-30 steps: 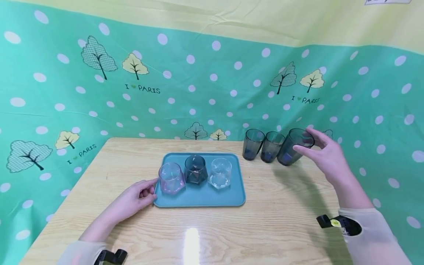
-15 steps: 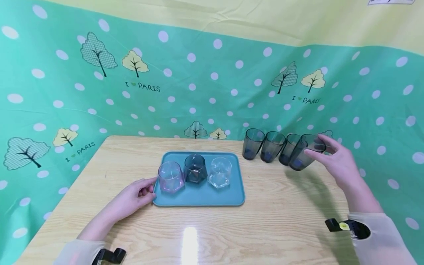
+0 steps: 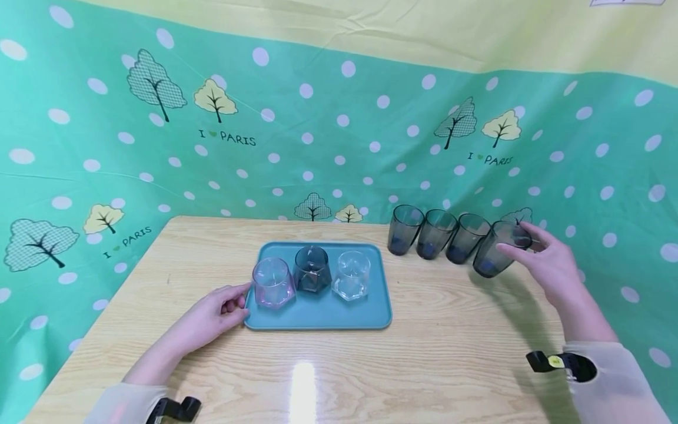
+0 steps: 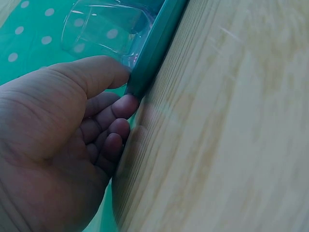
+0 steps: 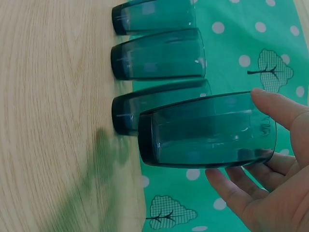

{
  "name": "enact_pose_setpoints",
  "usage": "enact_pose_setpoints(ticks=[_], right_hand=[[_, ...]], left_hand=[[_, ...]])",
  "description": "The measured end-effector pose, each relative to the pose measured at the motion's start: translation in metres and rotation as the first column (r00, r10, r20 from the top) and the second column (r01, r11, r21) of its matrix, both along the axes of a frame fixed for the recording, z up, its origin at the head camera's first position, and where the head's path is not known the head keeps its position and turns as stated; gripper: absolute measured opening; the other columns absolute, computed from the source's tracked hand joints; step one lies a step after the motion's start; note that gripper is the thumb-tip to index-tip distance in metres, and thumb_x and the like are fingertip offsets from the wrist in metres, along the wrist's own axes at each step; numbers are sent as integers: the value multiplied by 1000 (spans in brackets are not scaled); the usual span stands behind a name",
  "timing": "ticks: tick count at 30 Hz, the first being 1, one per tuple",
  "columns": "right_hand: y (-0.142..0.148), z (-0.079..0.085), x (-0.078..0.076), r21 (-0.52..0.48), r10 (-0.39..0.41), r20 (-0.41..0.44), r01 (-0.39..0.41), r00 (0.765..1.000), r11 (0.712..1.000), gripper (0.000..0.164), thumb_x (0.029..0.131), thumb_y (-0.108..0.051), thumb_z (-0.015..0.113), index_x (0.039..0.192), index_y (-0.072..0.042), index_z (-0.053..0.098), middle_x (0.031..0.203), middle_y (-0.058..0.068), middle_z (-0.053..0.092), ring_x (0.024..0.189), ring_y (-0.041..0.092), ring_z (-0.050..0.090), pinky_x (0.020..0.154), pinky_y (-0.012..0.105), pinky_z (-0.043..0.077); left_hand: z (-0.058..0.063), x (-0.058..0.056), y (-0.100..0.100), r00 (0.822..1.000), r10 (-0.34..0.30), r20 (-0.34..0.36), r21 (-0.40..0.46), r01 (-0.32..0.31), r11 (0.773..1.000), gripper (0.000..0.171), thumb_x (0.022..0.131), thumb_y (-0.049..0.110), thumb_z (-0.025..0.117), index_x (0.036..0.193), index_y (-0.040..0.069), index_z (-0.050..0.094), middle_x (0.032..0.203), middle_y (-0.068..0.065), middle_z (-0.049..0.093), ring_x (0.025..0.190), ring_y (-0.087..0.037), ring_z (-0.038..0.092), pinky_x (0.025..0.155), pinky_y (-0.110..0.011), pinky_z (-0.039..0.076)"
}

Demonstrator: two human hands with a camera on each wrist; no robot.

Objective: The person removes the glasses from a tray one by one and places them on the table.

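Observation:
My right hand point(image 3: 551, 259) holds a smoky dark glass tumbler point(image 5: 207, 133) near its rim, thumb on one side and fingers on the other. The tumbler point(image 3: 495, 253) tilts slightly and is the rightmost of a row. Left of it stand three matching tumblers point(image 3: 405, 232) in a line. At the left end of a blue tray point(image 3: 318, 321), my left hand point(image 3: 214, 318) pinches the rim, with the thumb on top in the left wrist view. On the tray are a pinkish glass point(image 3: 273, 285), a dark grey glass point(image 3: 312, 271) and a clear glass point(image 3: 352, 277), all faceted at the base.
The wooden table point(image 3: 424, 353) meets a green polka-dot cloth point(image 3: 339, 141) hanging close behind the tumblers. A bright reflection lies on the table's front part. Black cameras are strapped on both wrists.
My right hand has moved right and slightly nearer with the held tumbler. The third tumbler, hidden behind it at first, now shows fully. My left hand stays on the tray.

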State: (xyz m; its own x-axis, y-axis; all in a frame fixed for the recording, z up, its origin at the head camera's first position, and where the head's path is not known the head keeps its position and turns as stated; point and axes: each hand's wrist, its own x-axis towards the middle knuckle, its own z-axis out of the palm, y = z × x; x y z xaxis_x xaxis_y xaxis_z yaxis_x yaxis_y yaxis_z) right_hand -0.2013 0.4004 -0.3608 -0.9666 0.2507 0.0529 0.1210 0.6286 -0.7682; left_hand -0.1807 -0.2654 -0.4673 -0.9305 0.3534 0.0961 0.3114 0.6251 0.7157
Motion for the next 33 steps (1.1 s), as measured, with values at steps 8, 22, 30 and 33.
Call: enact_pose_setpoints(ticks=[8, 22, 30, 33], right_hand=[[13, -2, -4, 6, -42, 14, 42, 999, 999, 105, 99, -58, 79, 177, -17, 23, 172, 24, 34, 146, 43, 39, 101, 31, 47], [25, -9, -20, 5, -93, 74, 93, 993, 996, 112, 97, -64, 78, 178, -21, 14, 174, 31, 27, 152, 52, 34, 108, 62, 42], [31, -18, -29, -25, -81, 73, 83, 994, 996, 111, 98, -61, 78, 178, -20, 13, 177, 25, 24, 145, 48, 39, 99, 44, 49], [32, -22, -32, -38, -75, 74, 78, 994, 996, 112, 98, -63, 78, 178, -20, 12, 177, 26, 23, 151, 49, 35, 113, 58, 44]], left_hand=[[1, -1, 0, 1000, -4, 5, 5, 4, 1000, 61, 102, 13, 80, 155, -8, 57, 101, 3, 60, 92, -13, 54, 76, -26, 49], [-1, 0, 0, 1000, -5, 1, 4, 5, 1000, 60, 102, 11, 80, 155, -8, 57, 100, 3, 60, 91, -13, 54, 77, -26, 50], [-2, -1, -1, 1000, -5, -1, 10, 5, 1000, 60, 102, 11, 80, 154, -8, 57, 100, 3, 61, 91, -13, 55, 77, -26, 51], [-3, 0, -1, 1000, -6, 0, 11, 6, 1000, 61, 102, 12, 80, 154, -8, 57, 101, 3, 61, 91, -12, 55, 77, -26, 51]])
